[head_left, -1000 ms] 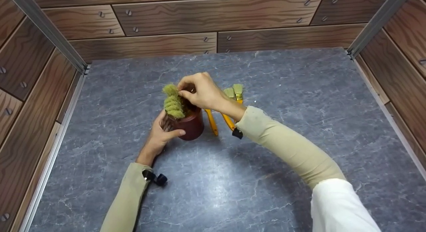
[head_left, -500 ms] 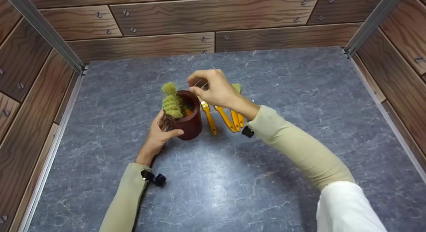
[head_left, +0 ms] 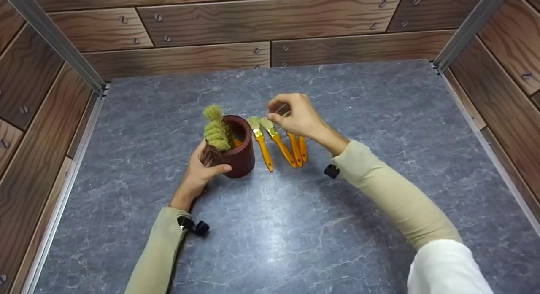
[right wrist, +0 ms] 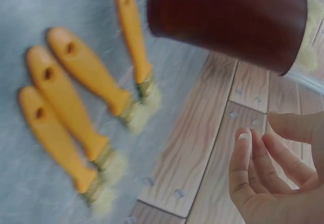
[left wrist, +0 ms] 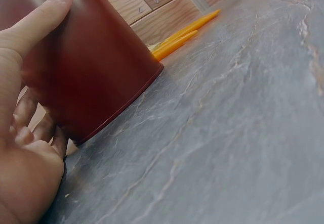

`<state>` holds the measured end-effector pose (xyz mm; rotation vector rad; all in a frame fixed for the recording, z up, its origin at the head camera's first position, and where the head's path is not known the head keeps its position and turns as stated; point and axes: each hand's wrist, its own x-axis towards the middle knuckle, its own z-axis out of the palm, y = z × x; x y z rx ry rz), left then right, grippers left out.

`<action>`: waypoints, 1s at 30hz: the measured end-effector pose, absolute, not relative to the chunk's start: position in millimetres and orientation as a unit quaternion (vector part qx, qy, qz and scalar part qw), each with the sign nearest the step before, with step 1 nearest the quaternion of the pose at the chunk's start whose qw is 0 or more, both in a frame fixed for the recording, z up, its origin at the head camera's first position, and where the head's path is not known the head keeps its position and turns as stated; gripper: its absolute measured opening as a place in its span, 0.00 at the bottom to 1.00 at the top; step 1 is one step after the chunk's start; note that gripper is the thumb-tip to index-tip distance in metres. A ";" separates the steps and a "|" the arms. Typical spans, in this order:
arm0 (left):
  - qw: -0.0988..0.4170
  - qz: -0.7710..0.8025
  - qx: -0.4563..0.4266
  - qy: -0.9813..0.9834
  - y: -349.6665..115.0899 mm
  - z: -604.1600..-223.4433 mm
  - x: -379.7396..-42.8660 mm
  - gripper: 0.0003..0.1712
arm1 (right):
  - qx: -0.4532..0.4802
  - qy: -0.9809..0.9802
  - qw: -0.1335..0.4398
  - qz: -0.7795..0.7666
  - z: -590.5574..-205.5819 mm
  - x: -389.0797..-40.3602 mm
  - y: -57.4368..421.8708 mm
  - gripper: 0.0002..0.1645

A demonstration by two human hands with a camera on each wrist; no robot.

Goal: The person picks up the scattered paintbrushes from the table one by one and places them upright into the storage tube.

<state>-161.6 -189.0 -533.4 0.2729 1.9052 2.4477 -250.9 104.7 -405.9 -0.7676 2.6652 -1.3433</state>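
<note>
My left hand point(head_left: 197, 176) grips a dark red cylindrical cup point(head_left: 242, 162), its thumb across the near side and the other fingers behind. In the left wrist view the cup point(left wrist: 96, 67) stands on the grey surface. Yellowish-green bristle heads point(head_left: 217, 135) stick up over the cup's left rim, and a bit of orange handle shows inside. To the right of the cup lie several paintbrushes point(head_left: 282, 148) with orange handles, bristles pointing away. My right hand point(head_left: 300, 115) hovers above their bristle ends; in the right wrist view its curved fingers point(right wrist: 242, 158) and thumb are apart with nothing between them.
A grey marbled surface point(head_left: 270, 243) lies under everything. Wood-patterned panels point(head_left: 270, 17) wall in the back and both sides, with metal posts point(head_left: 468, 32) at the far corners.
My right hand has moved from the bristles at the cup's mouth to the right, over the lying paintbrushes, uncovering the cup's opening. My left hand keeps its grip on the cup.
</note>
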 end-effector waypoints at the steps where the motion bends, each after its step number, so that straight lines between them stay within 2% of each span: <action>1: 0.014 0.786 0.088 0.612 -189.2 -533.5 -161.7 0.62 | -0.242 0.867 0.031 -0.435 -408.7 -251.8 107.8 0.13; 15: 0.009 0.782 0.099 0.615 -189.1 -533.7 -161.9 0.62 | -0.169 0.893 0.054 -0.413 -456.7 -261.2 146.9 0.18; 30: 0.008 0.784 0.101 0.613 -189.1 -534.5 -162.3 0.62 | -0.097 0.922 0.083 -0.366 -478.5 -259.6 166.6 0.15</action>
